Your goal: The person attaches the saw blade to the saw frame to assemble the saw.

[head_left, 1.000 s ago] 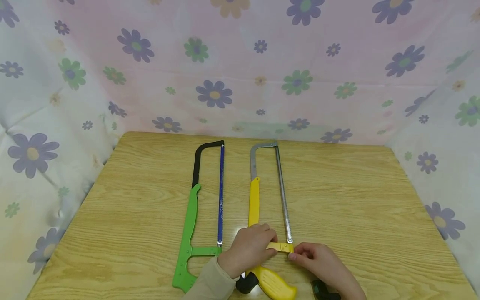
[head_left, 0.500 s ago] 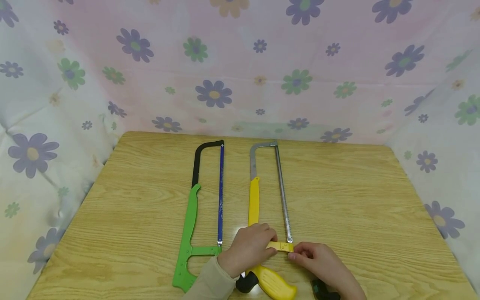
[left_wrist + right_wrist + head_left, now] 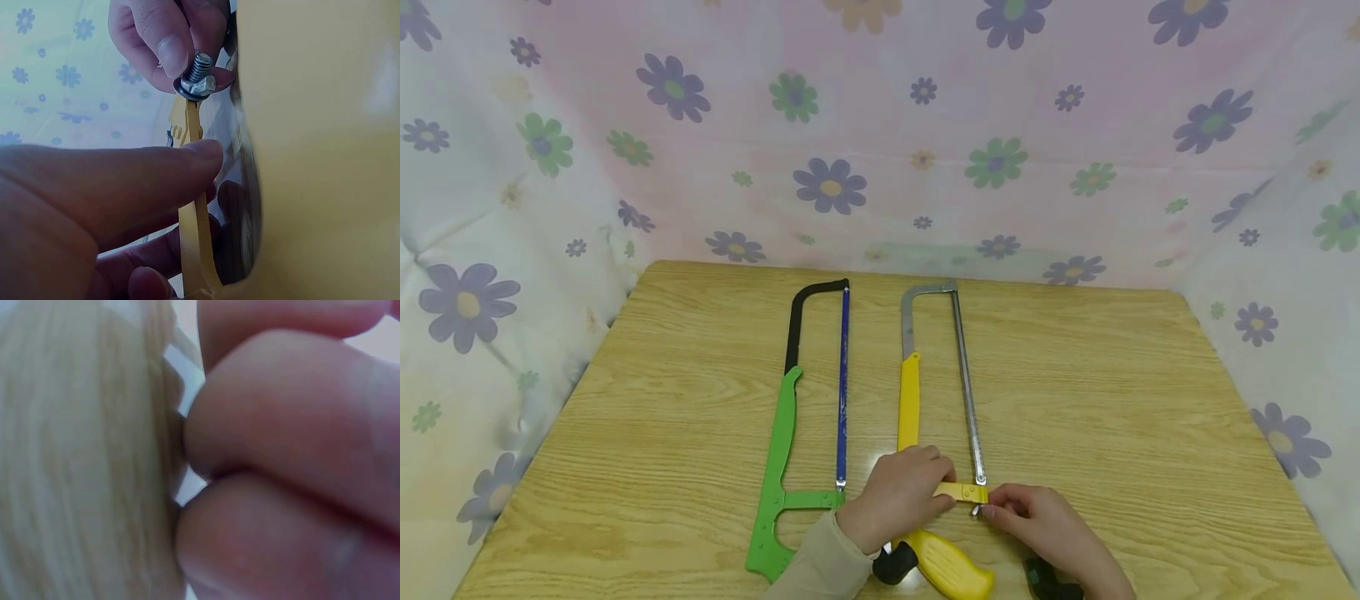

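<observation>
A yellow-handled hacksaw (image 3: pixel 909 400) with a grey front frame and silver blade (image 3: pixel 967 392) lies on the wooden table. My left hand (image 3: pixel 898 493) grips its yellow crossbar (image 3: pixel 962 492), thumb on one side and fingers on the other. At the bar's right end, my right hand (image 3: pixel 1048 527) pinches the wing nut (image 3: pixel 203 86) between thumb and fingers. A threaded bolt end (image 3: pixel 200 66) sticks out beyond the nut. The right wrist view shows mostly curled fingers (image 3: pixel 250 412) close to the table, with the nut hidden there.
Left of it lies a green hacksaw (image 3: pixel 781 433) with a black front frame and blue blade (image 3: pixel 842 383). Black wrist devices, one at the left wrist (image 3: pixel 893 564) and one at the right (image 3: pixel 1051 581), sit near the yellow handle. A flowered cloth (image 3: pixel 895 125) encloses the table's back and sides.
My right fingertips have shifted slightly at the bar's end, and a silver piece of the wing nut now shows beside them. The left hand and both hacksaws stay in place.
</observation>
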Motion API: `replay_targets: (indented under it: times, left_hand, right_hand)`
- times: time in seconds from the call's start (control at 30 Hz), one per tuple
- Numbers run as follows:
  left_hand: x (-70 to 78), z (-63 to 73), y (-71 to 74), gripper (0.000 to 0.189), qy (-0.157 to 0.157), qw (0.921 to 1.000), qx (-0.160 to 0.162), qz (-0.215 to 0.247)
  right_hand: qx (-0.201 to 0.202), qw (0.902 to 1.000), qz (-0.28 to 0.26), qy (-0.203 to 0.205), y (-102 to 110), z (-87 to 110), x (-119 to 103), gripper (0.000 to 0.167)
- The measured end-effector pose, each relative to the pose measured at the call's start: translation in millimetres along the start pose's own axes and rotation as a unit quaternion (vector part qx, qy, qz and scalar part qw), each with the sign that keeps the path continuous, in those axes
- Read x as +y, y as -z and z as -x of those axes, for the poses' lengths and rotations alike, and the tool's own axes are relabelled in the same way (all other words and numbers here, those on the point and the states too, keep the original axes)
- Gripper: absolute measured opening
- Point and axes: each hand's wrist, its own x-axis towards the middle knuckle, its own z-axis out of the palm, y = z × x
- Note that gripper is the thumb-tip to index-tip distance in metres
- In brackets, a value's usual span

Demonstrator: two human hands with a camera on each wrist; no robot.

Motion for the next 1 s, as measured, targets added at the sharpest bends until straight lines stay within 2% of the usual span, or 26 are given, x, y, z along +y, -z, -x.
replay_targets:
  times: [0.37, 0.63, 1.0]
  left_hand:
    - [-0.2, 0.0, -0.3, 0.016, 0.001, 1.0, -0.002, -0.002]
    - [-0.3, 0.5, -0.5, 0.017, 0.002, 1.0, -0.008, 0.006]
    - [-0.2, -0.9, 0.0, 0.016, 0.005, 1.0, -0.006, 0.002]
  right_hand:
    - [-0.008, 0.9995, -0.011, 0.03, 0.7, -0.6, 6.6, 0.021]
    - [0.001, 0.9989, -0.046, -0.007, 0.1, -0.3, 3.7, 0.025]
    - [0.007, 0.9985, -0.053, -0.012, 0.0, -1.7, 3.2, 0.027]
